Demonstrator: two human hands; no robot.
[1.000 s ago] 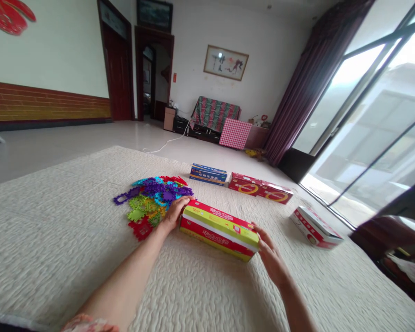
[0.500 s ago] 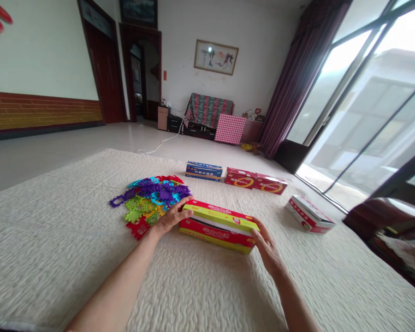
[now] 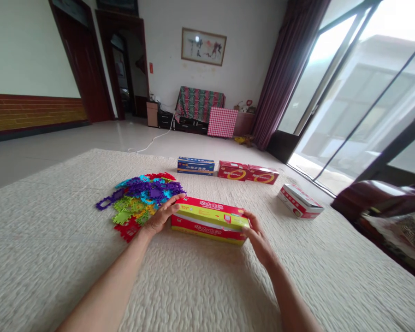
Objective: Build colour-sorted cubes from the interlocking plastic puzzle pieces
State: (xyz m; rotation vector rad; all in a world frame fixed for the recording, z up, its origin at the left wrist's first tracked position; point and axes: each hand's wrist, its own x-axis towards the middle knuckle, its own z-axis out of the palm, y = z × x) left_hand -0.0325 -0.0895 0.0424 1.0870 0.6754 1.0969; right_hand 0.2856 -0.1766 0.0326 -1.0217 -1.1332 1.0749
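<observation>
So the red-and-yellow battery carton (image 3: 209, 226) sits lengthwise on a cream quilted cover (image 3: 193, 286), dead center in front of the person, with 1 hand at each end. The left hand (image 3: 161, 216) is at the carton's 9 o'clock, fingers over the top edge of that end. The right hand (image 3: 259, 235) is at 3 o'clock, wrapped around the other end with its thumb near the front corner. Grip-wise, the hands are spread the full length of the box and have it held between them. There's a white strip along the front below the lid; tbh I can't tell from this angle if the lid is all the way down.

Going round the carton: a jumbled pile of interlocking plastic pieces (image 3: 141, 198) in purple, blue, green, yellow and red lies between 9 and 10 o'clock, right by the left hand. Around 12 there's a blue battery carton (image 3: 195, 167), then 2 dark red cartons (image 3: 233, 171) end to end at 1 to 2 o'clock. A white-and-red box (image 3: 300, 202) sits by itself just shy of 3, well apart from the right hand.
</observation>
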